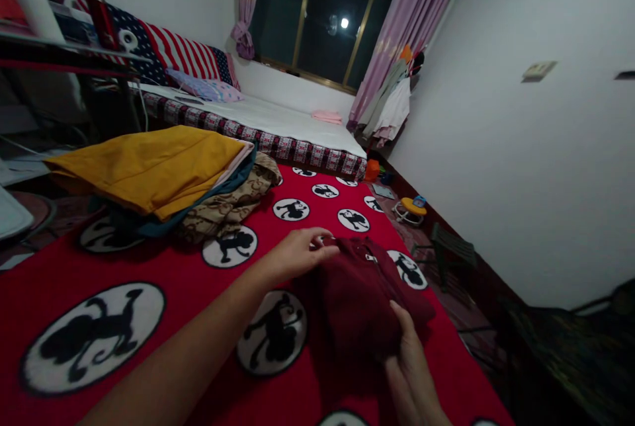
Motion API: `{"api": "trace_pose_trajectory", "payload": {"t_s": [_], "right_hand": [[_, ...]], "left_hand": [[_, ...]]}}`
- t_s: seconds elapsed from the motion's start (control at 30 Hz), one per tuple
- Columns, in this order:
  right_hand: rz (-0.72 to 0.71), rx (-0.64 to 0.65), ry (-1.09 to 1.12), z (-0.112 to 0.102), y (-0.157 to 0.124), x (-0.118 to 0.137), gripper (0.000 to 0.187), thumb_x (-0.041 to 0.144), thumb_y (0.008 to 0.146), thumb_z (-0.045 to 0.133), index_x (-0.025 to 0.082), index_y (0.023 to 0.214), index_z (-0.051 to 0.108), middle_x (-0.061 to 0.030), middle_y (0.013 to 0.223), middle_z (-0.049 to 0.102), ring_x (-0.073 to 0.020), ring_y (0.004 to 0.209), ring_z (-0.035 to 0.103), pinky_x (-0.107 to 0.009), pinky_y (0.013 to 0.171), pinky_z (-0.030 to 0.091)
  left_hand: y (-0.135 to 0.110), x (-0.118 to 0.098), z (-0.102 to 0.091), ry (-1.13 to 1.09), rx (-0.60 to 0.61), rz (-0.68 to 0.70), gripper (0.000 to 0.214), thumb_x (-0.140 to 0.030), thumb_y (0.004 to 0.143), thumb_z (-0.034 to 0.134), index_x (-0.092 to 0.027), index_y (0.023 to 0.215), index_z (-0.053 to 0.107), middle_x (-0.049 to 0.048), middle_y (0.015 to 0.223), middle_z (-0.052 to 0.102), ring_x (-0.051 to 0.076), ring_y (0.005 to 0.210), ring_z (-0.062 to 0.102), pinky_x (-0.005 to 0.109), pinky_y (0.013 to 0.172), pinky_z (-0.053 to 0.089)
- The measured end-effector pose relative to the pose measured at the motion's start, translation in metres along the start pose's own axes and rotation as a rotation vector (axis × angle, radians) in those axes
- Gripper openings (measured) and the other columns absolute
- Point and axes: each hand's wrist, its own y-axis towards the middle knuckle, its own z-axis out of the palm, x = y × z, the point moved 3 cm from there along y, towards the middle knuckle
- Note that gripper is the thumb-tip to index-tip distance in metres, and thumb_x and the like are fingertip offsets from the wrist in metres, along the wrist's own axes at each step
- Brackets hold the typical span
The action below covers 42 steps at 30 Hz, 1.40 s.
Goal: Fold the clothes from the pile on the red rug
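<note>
Maroon garment [357,307], lower centre: matt cloth, soft-looking; zip pull [371,258] bright, metal-looking, glossy. Red blanket [193,290], across lower frame: cloth, matt, slightly fuzzy in appearance. Yellow garment [149,165], left: smooth matt cloth, lightly creased. Brown patterned cloth [235,204], beside it: matt, rumpled. Bed sheet [292,118], upper centre: pale cloth, matt, fairly smooth. Curtain [407,22], upper right of centre: pleated cloth, faint sheen. Window pane [327,2], top centre: dark glass, glossy, light reflected. Window frame [303,12]: gold-toned, metal-looking, low sheen. Wall [496,161], right: smooth, matt. Stool seat [411,206], right of centre: smooth, plastic-looking.
</note>
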Motion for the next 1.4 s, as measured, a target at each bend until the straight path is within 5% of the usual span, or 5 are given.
{"api": "trace_pose_trajectory", "payload": {"t_s": [0.23,0.4,0.8,1.07,1.4], "right_hand": [[0.256,0.382,-0.540,-0.068,-0.028,0.014,0.064,0.075,0.066,0.059,0.015,0.086,0.064,-0.0112,0.070,0.071,-0.0210,0.053,0.065,-0.029,0.048,0.048],[-0.550,0.102,-0.927,-0.103,0.022,0.090,0.045,0.062,0.068,0.065,0.019,0.080,0.066,-0.0075,0.083,0.071,-0.0219,0.079,0.066,-0.028,0.070,0.051],[-0.889,0.310,-0.894,0.014,0.065,0.085,0.040,0.039,0.066,0.067,0.020,0.101,0.065,-0.0070,0.106,0.069,-0.0252,0.101,0.063,-0.040,0.094,0.045],[-0.798,0.143,-1.059,0.015,0.120,0.071,0.069,0.049,0.068,0.065,0.012,0.125,0.055,-0.0177,0.128,0.059,-0.0293,0.119,0.055,-0.042,0.100,0.041],[-0.954,0.098,-1.469,0.058,0.054,0.086,0.046,0.040,0.082,0.057,0.027,0.126,0.058,-0.0067,0.118,0.065,-0.0256,0.106,0.062,-0.035,0.088,0.046]], "left_hand": [[-0.034,-0.006,0.009,0.585,-0.009,-0.200,0.049,-0.064,0.081,0.047,-0.021,0.090,0.069,0.0116,0.089,0.071,0.031,0.086,0.066,0.036,0.071,0.045],[-0.035,0.022,-0.003,0.473,-0.003,-0.376,0.078,-0.075,0.078,0.040,-0.014,0.125,0.055,0.0164,0.097,0.070,0.032,0.083,0.068,0.038,0.073,0.049],[0.019,0.008,0.030,0.101,-0.315,0.335,0.057,-0.012,0.074,0.060,-0.021,0.129,0.048,0.0071,0.128,0.058,0.019,0.118,0.055,0.032,0.103,0.041],[0.023,0.046,0.019,0.306,-0.321,-0.333,0.088,-0.054,0.078,0.063,-0.009,0.144,0.026,0.0252,0.134,0.052,0.036,0.123,0.051,0.043,0.098,0.042],[-0.006,0.005,0.057,0.378,-0.306,0.082,0.056,-0.009,0.079,0.049,-0.018,0.134,0.044,0.0106,0.122,0.057,0.024,0.115,0.054,0.037,0.100,0.042]]}}
